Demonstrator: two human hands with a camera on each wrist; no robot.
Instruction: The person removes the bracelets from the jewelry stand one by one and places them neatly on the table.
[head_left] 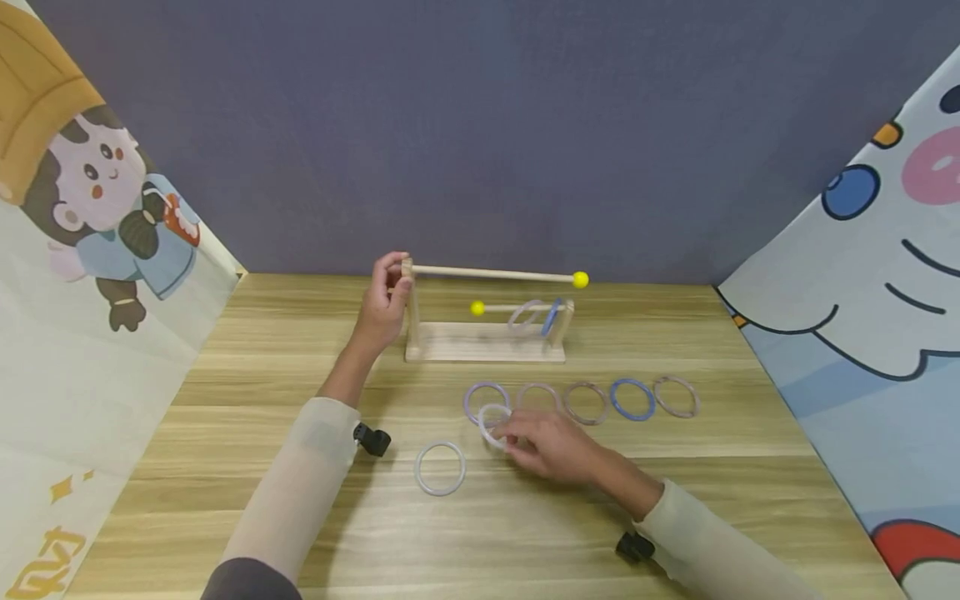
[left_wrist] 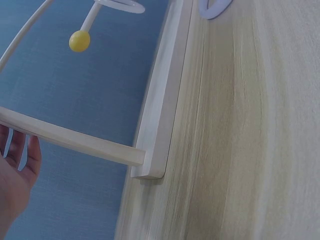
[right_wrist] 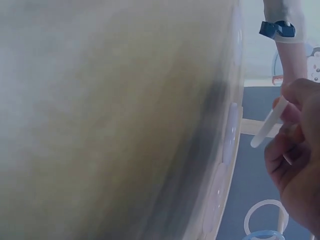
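Observation:
My left hand (head_left: pixel 385 307) grips the top of the tall left post of a wooden rod stand (head_left: pixel 487 343); in the left wrist view its fingers (left_wrist: pixel 33 155) lie against that post. From this post a long rod (head_left: pixel 495 273) runs right to a yellow ball tip. A shorter rod on the right post carries a blue ring (head_left: pixel 550 320) and a pale ring (head_left: pixel 513 318). Low over the table, my right hand (head_left: pixel 558 446) pinches a white ring (head_left: pixel 481 423), seen edge-on in the right wrist view. Its far side overlaps a purple ring (head_left: pixel 467 402) in the head view.
Right of the purple ring lie a pink ring (head_left: pixel 538 386), a brownish ring (head_left: pixel 567 408), a blue ring (head_left: pixel 632 417) and another brownish ring (head_left: pixel 677 415). A whitish ring (head_left: pixel 417 473) lies nearer the front. Behind the stand rises a dark panel (head_left: pixel 480 142); printed panels flank the table.

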